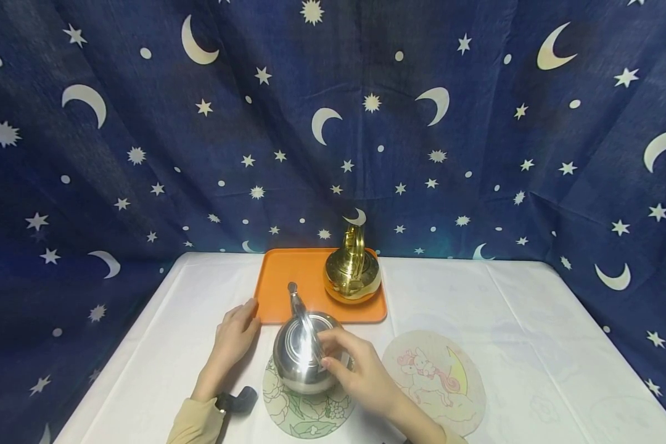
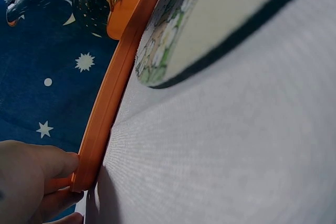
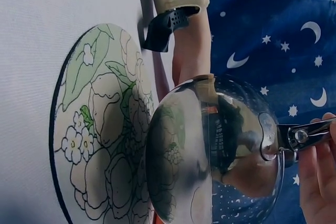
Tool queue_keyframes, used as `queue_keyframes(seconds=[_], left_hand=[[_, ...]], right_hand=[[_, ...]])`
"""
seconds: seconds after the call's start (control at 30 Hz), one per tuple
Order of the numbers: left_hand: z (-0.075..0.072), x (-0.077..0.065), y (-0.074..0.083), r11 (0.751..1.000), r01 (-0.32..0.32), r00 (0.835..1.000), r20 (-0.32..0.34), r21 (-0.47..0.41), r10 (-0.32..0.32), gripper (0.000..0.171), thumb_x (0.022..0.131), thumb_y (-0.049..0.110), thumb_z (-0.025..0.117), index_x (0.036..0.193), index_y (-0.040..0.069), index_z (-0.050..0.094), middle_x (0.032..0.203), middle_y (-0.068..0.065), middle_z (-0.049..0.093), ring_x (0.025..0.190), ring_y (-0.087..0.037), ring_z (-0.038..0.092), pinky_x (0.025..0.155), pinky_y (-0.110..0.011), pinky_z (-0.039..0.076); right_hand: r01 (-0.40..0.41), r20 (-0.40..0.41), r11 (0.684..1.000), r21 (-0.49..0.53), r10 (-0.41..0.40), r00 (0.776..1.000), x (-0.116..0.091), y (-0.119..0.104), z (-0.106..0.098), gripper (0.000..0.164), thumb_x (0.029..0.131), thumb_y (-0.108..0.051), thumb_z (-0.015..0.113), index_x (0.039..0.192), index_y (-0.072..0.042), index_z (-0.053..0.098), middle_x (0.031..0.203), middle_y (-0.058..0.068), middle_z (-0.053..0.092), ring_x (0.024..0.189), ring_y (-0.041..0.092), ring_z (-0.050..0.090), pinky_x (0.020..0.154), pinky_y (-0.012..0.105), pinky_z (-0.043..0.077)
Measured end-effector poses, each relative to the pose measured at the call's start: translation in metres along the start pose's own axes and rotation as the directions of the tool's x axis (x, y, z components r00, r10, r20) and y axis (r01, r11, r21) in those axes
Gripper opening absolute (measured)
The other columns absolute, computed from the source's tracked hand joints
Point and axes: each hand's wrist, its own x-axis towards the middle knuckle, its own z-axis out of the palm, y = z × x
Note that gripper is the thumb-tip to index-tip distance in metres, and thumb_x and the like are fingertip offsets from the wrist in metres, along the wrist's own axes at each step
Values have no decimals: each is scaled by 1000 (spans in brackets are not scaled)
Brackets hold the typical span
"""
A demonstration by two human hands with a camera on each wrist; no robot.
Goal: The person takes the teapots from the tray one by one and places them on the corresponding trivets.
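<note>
A round, shiny silver kettle (image 1: 298, 354) is over the green floral round mat (image 1: 305, 425); whether its base touches the mat I cannot tell. My right hand (image 1: 361, 370) holds the kettle's arched handle (image 1: 306, 324) between thumb and fingers. The right wrist view catches the kettle body (image 3: 184, 145) close up, with the fingertips (image 3: 317, 182) at the handle bracket. Farther left, my left hand (image 1: 235, 330) grips the near left corner of the orange tray (image 1: 277, 271). In the left wrist view, its thumb (image 2: 60, 162) presses the tray rim (image 2: 97, 129).
A gold kettle (image 1: 352, 280) stands on the tray's right part. To the right lies another round mat (image 1: 433, 382) with a pink unicorn and a moon. White cloth (image 1: 533, 345) covers the table, and a dark blue starry curtain (image 1: 333, 166) hangs behind it.
</note>
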Motion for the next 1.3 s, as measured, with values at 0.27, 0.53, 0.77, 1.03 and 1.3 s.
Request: queue_keyframes(seconds=[0.27,0.53,0.77,1.03,1.3], left_hand=[[1,0,-1,1000,1,1000,-1,2,-1,51,99,22,50,146,6,40,150,-16,43,139,-39,35,110,-61,27],[0,0,0,1000,0,1000,-6,-3,0,51,99,22,50,146,6,40,150,-16,42,139,-39,35,110,-61,26],[1,0,1,1000,8,1000,1,0,-8,51,99,22,49,146,6,39,150,-17,42,140,-38,34,111,-60,26],[1,-1,1,1000,10,1000,-3,2,-10,51,99,22,49,146,6,39,150,-17,42,140,-38,34,111,-60,26],[1,0,1,1000,9,1000,1,-3,-9,51,99,22,49,146,5,39,150,-17,41,140,-39,34,111,-61,26]], right_hand=[[15,11,1000,2,-15,1000,-6,2,1,27,90,-6,62,117,-5,60,101,7,69,89,6,63,86,27,52],[22,33,999,35,-23,999,-13,7,3,27,91,-6,60,118,-5,59,101,8,69,87,8,62,83,26,52],[70,47,996,56,-73,996,-14,7,5,27,91,-3,59,118,-4,59,99,10,69,86,12,62,81,26,52],[74,49,996,53,-77,996,-15,7,7,26,92,-4,58,118,-4,59,100,10,69,87,12,63,81,26,52],[76,68,996,53,-80,994,-16,6,6,26,93,-5,57,119,-4,59,103,11,69,90,13,64,84,26,52]])
